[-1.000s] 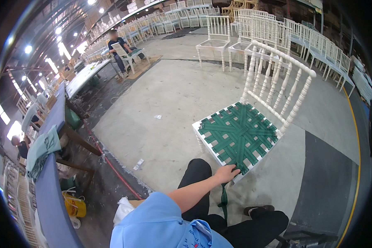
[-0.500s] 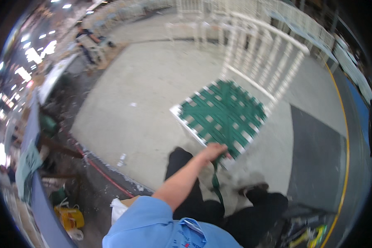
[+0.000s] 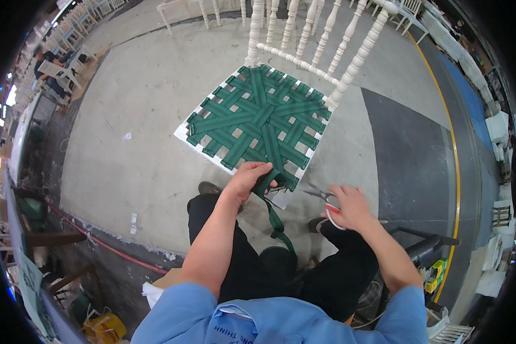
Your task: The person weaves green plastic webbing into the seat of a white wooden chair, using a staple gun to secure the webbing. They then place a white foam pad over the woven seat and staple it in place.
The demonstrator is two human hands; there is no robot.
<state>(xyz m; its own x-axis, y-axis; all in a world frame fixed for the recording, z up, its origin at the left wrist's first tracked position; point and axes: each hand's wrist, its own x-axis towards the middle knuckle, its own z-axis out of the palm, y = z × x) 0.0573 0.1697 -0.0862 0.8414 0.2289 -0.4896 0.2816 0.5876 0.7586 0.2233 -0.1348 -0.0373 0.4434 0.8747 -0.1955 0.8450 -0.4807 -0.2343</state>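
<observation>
A white chair with turned back spindles (image 3: 325,42) stands before my knees. Its seat (image 3: 264,114) is woven from green webbing, with diagonal strips crossing at the middle. At the seat's front corner my left hand (image 3: 250,180) is closed on the green webbing strap (image 3: 274,220), whose loose tail hangs down between my legs. Just right of that corner my right hand (image 3: 350,207) holds scissors (image 3: 330,205) with red and white on the handles. Their blades are parted and point toward the strap, apart from it.
Several white chairs (image 3: 189,8) stand at the back. A person (image 3: 50,69) sits far left. A yellow bucket (image 3: 106,328) is at lower left, a red hose (image 3: 114,250) along the floor. White stacked parts (image 3: 464,54) line the right side.
My right hand has come into view with the scissors. The view has tilted down, and the chair appears farther left and closer. My left hand stays at the seat's front corner with the strap.
</observation>
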